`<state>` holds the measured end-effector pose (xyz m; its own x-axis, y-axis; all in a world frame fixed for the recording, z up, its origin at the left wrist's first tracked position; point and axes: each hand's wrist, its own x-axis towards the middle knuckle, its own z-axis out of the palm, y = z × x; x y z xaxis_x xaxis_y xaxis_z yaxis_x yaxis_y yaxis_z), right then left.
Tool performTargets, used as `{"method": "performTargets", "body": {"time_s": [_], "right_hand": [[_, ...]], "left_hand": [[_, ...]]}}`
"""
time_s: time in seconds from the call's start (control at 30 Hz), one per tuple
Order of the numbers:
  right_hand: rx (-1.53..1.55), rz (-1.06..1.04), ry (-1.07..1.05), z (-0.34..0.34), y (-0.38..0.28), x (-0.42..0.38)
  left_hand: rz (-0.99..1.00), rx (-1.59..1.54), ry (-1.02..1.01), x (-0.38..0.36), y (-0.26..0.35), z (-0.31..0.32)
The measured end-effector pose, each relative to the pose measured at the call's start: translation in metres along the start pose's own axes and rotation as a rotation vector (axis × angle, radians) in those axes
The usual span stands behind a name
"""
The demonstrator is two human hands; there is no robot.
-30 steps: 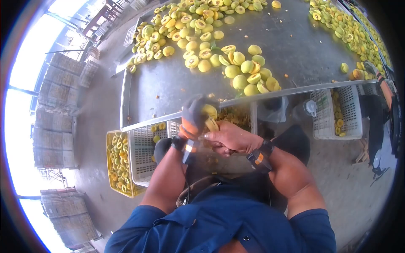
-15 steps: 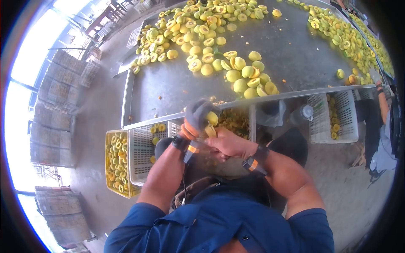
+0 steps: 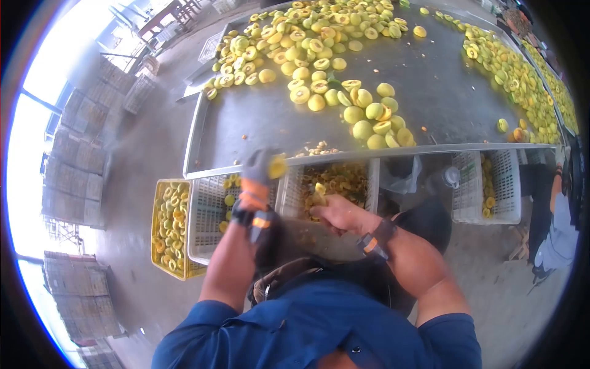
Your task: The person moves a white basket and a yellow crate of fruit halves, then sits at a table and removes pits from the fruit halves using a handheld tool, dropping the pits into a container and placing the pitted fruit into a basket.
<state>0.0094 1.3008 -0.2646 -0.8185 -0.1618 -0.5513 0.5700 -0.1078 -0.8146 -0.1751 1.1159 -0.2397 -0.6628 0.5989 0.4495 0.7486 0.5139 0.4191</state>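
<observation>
My left hand (image 3: 261, 165), in a grey and orange glove and blurred by motion, is closed on a yellow peach half (image 3: 278, 166) near the table's front edge, above the white crate. Lower and to the right, my bare right hand (image 3: 344, 214) is closed around a short yellowish tool (image 3: 319, 190) whose tip points up; its exact kind is hard to make out. Behind that tip is a crate of yellow-brown scraps (image 3: 344, 181). Halved peaches (image 3: 375, 117) lie on the metal table (image 3: 246, 126) in front of me.
A yellow crate of peach halves (image 3: 170, 215) stands at left beside a white crate (image 3: 206, 221) with some halves inside. Another white crate (image 3: 507, 184) is at right, near a co-worker's arm (image 3: 556, 190). Stacked crates (image 3: 77, 184) line the far left.
My left hand has moved left with the peach half, away from my right hand. My right hand has shifted slightly right and down. The view has shifted a little.
</observation>
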Motion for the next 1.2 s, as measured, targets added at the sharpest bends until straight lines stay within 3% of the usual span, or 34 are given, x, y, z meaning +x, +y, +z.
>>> {"method": "performTargets", "body": {"time_s": [0.07, 0.1, 0.13, 0.17, 0.2, 0.23, 0.3, 0.33, 0.37, 0.43, 0.57, 0.67, 0.8, 1.0, 1.1, 1.2], "right_hand": [[-0.054, -0.004, 0.047, -0.004, 0.017, 0.003], [0.009, -0.008, 0.051, -0.003, 0.018, 0.001], [0.067, -0.012, 0.054, -0.002, 0.016, -0.001], [0.119, -0.016, 0.054, -0.002, 0.013, -0.003], [0.087, -0.082, 0.053, -0.003, 0.009, -0.007], [0.047, -0.115, 0.047, -0.005, 0.001, -0.012], [-0.034, -0.189, 0.033, -0.01, -0.016, -0.016], [-0.177, -0.394, 0.185, -0.01, -0.006, -0.003], [-0.134, -0.429, 0.222, -0.011, -0.007, -0.001], [-0.053, -0.502, 0.299, -0.017, -0.013, 0.0], [0.132, -0.543, 0.439, -0.023, -0.022, -0.006], [0.2, -0.459, 0.459, -0.034, -0.03, -0.014], [0.224, -0.365, 0.452, -0.043, -0.037, -0.023], [0.194, -0.477, 0.479, -0.038, -0.031, -0.026], [0.165, -0.463, 0.445, -0.035, -0.03, -0.023], [0.112, -0.519, 0.428, -0.036, -0.026, -0.007]], "left_hand": [[-0.212, -0.215, 0.049, -0.022, -0.065, -0.015], [-0.663, -0.63, 0.138, -0.025, -0.068, -0.038], [-0.804, -0.762, 0.282, -0.029, -0.07, -0.054], [-0.704, -0.316, 0.204, -0.036, -0.093, -0.071], [-0.763, -0.149, 0.166, -0.04, -0.109, -0.078], [-0.788, 0.2, -0.021, -0.034, -0.113, -0.087], [-0.61, 0.309, 0.135, -0.025, -0.124, -0.065], [-0.488, 0.2, 0.149, -0.009, -0.117, -0.051], [-0.368, 0.091, 0.161, 0.015, -0.101, -0.03], [-0.3, -0.096, 0.012, 0.074, -0.023, 0.002], [0.214, -0.25, -0.137, 0.174, 0.062, 0.094], [0.488, -0.147, -0.392, 0.233, 0.097, 0.151], [0.636, 0.305, -0.871, 0.266, 0.118, 0.193], [0.391, 0.197, -0.807, 0.218, 0.047, 0.133], [-0.051, -0.299, -0.677, 0.177, 0.003, 0.098], [-0.271, -0.682, -0.548, 0.143, 0.009, 0.055]]}}
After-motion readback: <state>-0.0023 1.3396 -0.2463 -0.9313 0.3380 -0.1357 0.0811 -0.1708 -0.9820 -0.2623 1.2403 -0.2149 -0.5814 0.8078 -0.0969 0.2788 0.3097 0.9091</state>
